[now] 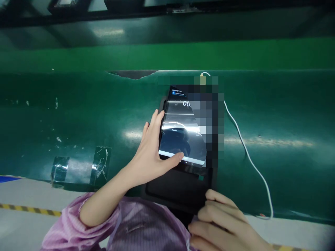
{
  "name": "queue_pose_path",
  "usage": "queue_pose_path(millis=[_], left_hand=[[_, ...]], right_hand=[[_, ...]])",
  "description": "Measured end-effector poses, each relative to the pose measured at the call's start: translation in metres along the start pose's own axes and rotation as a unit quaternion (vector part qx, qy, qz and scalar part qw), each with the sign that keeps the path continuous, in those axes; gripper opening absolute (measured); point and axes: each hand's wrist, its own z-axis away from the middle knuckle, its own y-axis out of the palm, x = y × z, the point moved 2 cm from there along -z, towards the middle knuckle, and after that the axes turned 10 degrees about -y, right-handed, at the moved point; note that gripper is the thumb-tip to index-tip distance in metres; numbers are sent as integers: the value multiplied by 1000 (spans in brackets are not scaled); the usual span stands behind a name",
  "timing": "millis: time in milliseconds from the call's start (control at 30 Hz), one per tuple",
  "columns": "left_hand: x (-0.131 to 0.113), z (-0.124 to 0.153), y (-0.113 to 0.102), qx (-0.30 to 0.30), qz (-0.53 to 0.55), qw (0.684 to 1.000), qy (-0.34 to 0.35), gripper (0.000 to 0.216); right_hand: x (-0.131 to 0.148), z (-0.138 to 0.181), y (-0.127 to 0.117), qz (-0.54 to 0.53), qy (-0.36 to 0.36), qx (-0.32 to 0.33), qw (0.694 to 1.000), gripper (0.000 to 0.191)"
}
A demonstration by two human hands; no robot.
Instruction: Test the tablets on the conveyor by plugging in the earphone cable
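Note:
A black tablet (180,129) with a lit screen showing large digits lies tilted over a black tray (175,188). My left hand (153,153) grips the tablet at its lower left, with the fingers along the left edge and the thumb on the bottom of the screen. Blurred blocks hide the tablet's right side. Near the tray's lower right corner is my right hand (222,223), its fingers curled in; whatever is inside them, if anything, is hidden.
A white cable (243,143) with a pale plug runs along the right side of the green table mat (282,111). Clear tape with dark ends (80,170) is stuck near the front left edge. A torn patch (136,74) shows at the back, below a dark shelf edge (146,15).

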Motion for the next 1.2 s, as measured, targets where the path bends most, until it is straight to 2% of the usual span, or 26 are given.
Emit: queue_pose_path(millis=[100,333,500,600,700,800,900,1000,1100,1200], left_hand=[[0,0,0,1,-6,1000,-5,100],[3,-1,0,10,25,1000,-14,99],[6,2,-1,20,48,999,-12,102],[7,3,0,19,35,999,2,111],[7,3,1,26,14,999,19,123],[6,3,0,33,-3,999,37,137],[5,5,-4,53,-1,998,41,145],[6,3,-8,96,11,995,24,148],[9,-2,-8,119,18,992,27,152],[15,-9,-3,123,11,991,49,157]], right_hand=[[-5,2,7,12,2,-23,1000,40],[-9,7,7,-9,-7,9,1000,33],[-14,11,-13,-57,-10,35,998,32],[-31,7,-36,-10,-17,5,1000,23],[-61,-21,-66,98,2,-73,993,19],[-100,-68,-92,172,72,-124,975,25],[-138,-113,-108,164,194,-120,960,45],[-166,-140,-114,113,279,-74,951,57],[-185,-150,-115,76,264,-42,961,59],[-199,-150,-115,41,241,-64,968,56]])
